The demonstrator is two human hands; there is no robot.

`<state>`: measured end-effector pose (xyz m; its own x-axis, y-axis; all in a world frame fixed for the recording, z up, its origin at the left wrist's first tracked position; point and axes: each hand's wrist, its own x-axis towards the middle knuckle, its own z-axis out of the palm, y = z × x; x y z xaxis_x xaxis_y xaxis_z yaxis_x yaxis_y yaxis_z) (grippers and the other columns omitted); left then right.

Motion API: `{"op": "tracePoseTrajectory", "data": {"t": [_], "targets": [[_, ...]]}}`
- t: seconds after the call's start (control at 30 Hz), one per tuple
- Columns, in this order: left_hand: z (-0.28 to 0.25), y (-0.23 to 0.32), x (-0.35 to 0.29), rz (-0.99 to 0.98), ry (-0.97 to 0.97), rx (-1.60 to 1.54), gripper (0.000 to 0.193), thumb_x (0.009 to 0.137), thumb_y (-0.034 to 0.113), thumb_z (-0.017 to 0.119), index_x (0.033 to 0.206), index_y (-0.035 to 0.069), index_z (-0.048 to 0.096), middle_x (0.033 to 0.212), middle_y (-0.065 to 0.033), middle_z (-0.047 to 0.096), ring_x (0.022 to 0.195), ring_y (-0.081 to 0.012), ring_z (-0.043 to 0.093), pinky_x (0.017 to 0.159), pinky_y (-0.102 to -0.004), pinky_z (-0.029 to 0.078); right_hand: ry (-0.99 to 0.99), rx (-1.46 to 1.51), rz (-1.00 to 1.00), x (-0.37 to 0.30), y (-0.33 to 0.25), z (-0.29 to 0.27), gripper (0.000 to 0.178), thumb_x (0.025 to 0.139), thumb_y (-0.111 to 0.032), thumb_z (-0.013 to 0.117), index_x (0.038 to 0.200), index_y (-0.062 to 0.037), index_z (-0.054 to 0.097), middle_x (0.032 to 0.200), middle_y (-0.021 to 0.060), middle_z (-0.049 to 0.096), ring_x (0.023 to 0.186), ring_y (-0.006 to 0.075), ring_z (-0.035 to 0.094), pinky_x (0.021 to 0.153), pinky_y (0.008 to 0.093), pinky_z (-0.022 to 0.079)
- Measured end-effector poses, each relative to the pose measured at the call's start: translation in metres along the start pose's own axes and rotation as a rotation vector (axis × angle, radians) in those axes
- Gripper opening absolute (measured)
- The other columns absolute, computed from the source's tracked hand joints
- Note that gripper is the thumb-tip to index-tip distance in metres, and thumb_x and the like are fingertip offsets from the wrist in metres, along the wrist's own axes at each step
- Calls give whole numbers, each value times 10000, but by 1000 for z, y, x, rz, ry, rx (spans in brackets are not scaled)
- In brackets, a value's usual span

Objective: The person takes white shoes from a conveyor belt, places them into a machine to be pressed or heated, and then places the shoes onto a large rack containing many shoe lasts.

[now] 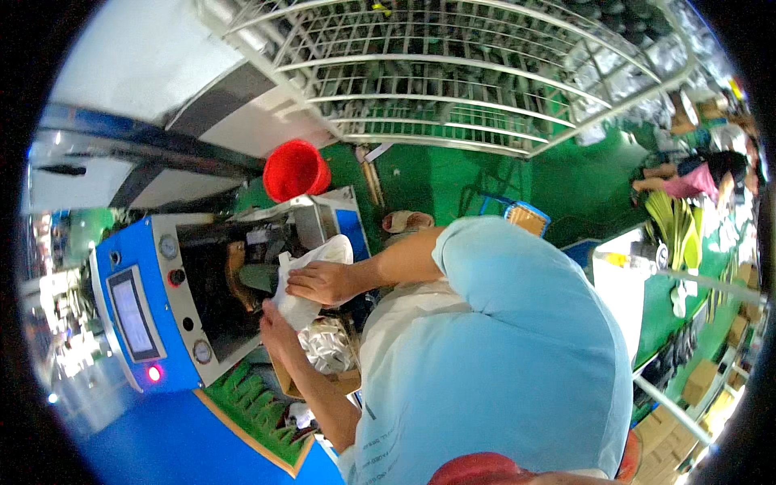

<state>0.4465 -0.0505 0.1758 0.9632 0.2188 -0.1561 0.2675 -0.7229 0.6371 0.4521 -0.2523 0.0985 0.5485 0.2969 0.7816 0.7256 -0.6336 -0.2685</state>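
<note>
- Nearest to my lens is the person's light blue shirt [517, 356], soft cloth creased at the shoulder.
- At the left I see a blue machine [155, 283] with smooth, hard panels, a rectangular screen [133, 315], round gauges [202, 351] and a lit red lamp [154, 373].
- Beside its dark opening I have the left hand [279, 331] closed on the lower edge of a white piece [299, 311], fingers bent; its thumb I cannot make out.
- Just outside the opening, that piece sits between the hands: smooth, thin-looking, curved, flared at one end. Its long axis slants, wide end toward the upper right of my view, narrower end toward the lower left.
- Next I have the right hand [319, 281] laid over the piece and clamped on it, fingers side by side, slightly bent. Both hands are near each other; I cannot tell whether they touch.
- Below them I find a cardboard box [347, 380] of glossy white items [327, 343].
- Farther right and up, I see a wire rack [428, 57] of pale bars.
</note>
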Motion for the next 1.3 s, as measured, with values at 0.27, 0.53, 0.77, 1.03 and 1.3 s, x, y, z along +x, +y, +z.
{"op": "tracePoseTrajectory", "data": {"t": [0.27,0.53,0.77,1.03,1.3], "targets": [[89,-44,-104,-138,-546,-1018,771,937,704,435,1474,154,475,1459,-113,532,1293,-378,532,1038,-584,463,-657,316,132,-28,-15,-90,887,706,-344,813,1427,26,454,1324,210,608,1160,355,640,960,443,519],[98,-87,-150,-683,-526,-1349,514,992,401,450,1356,53,553,1367,-139,602,1220,-323,604,1020,-524,511,-565,1167,1378,20,10,-6,1014,803,-500,801,1576,-45,327,1454,265,533,1332,379,531,1073,407,457],[71,-22,-216,-871,-143,-1205,530,996,442,480,1345,52,560,1308,-155,630,1201,-298,615,1017,-474,512,-376,1188,1311,26,0,49,871,751,-366,861,1476,-33,511,1327,196,657,1235,276,605,1066,348,436],[102,-14,-200,-860,-209,-1104,528,993,445,491,1338,53,566,1299,-153,636,1194,-295,618,1014,-464,513,-373,1314,1177,16,51,53,838,821,-398,790,1487,4,478,1288,238,654,1155,284,631,981,389,487],[121,9,-143,-820,-354,-920,525,990,448,501,1331,55,573,1290,-151,641,1187,-292,621,1011,-455,514,-487,1203,970,30,77,36,776,853,-419,731,1464,1,501,1325,253,634,1234,335,599,1044,426,455]]}}
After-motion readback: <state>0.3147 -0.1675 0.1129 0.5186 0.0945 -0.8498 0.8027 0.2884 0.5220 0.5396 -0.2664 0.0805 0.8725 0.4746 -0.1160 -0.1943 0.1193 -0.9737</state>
